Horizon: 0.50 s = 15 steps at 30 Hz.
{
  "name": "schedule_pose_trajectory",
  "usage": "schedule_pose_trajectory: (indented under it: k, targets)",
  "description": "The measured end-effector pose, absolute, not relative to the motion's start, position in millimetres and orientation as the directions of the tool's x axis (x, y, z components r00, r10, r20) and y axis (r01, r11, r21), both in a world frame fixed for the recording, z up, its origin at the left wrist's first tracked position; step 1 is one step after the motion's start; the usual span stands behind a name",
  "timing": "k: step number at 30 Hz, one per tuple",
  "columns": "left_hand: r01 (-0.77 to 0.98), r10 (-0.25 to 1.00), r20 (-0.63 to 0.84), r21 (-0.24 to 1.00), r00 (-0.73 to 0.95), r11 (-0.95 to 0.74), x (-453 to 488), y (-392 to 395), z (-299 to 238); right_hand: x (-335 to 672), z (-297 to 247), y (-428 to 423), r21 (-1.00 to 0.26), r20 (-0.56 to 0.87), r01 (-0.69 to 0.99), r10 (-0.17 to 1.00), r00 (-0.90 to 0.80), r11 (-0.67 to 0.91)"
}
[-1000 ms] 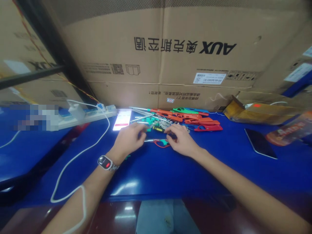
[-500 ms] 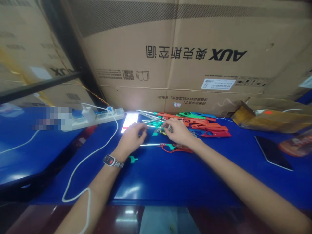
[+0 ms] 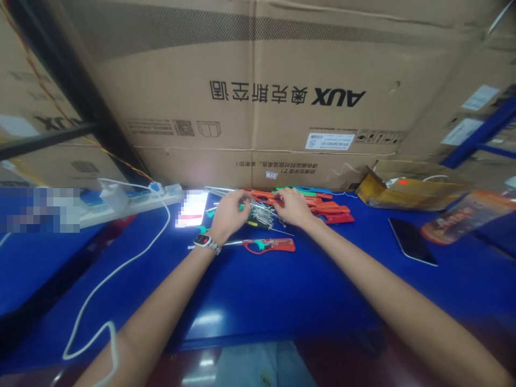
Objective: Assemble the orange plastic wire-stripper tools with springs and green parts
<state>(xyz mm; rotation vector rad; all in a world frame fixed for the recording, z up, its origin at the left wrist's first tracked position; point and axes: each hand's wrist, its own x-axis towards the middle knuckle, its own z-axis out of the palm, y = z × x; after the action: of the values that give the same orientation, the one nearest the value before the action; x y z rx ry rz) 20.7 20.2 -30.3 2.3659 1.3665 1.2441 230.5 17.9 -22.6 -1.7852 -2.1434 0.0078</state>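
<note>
My left hand [image 3: 231, 215], with a watch on its wrist, is at the left side of a heap of small metal parts [image 3: 262, 212]. Its fingers are curved, with thumb and forefinger apart, beside small green pieces [image 3: 242, 206]. My right hand [image 3: 296, 207] is at the heap's right side, its fingers bent and parted. I see no object held in either hand. A screwdriver [image 3: 253, 223] with a yellow and black handle lies at the heap's near edge. Closer to me lies a long-nosed lighter [image 3: 278, 245] with a red body, green trigger and metal tube.
Several red lighter bodies [image 3: 336, 215] lie behind my right hand. A lit phone [image 3: 192, 209] and a power strip [image 3: 171, 193] are at left. A dark phone [image 3: 411, 242], an orange-labelled container [image 3: 463, 217] and an open carton [image 3: 423, 196] are at right.
My view has turned to the right. My hands have come apart around the metal heap, which now shows between them. The metal piece in my right fingers is no longer seen there.
</note>
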Motion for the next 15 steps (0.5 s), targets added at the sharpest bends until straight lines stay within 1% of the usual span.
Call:
schedule_pose_trajectory:
  k: [2,4,8,12,15]
  targets:
    - [0.636,0.775,0.598,0.520,0.206,-0.570,24,23,-27,229,-19,31,-0.188,0.219,0.962,0.963,-0.155,0.197]
    - [0.611,0.772,0.609,0.544,0.184,-0.575,24,22,-27,228,-16,43,-0.178,0.177,0.963,0.969,-0.171,0.203]
    - [0.578,0.750,0.613,0.527,0.249,-0.623,14,16,-31,228,-12,58,-0.140,0.111,0.960,0.967,-0.229,0.243]
    - [0.564,0.727,0.622,0.502,0.291,-0.656,7,13,-31,226,-5,60,-0.065,0.126,0.941,0.938,-0.322,0.331]
    - [0.556,0.705,0.647,0.486,0.290,-0.674,5,14,-28,227,2,51,-0.033,0.191,0.924,0.910,-0.369,0.382]
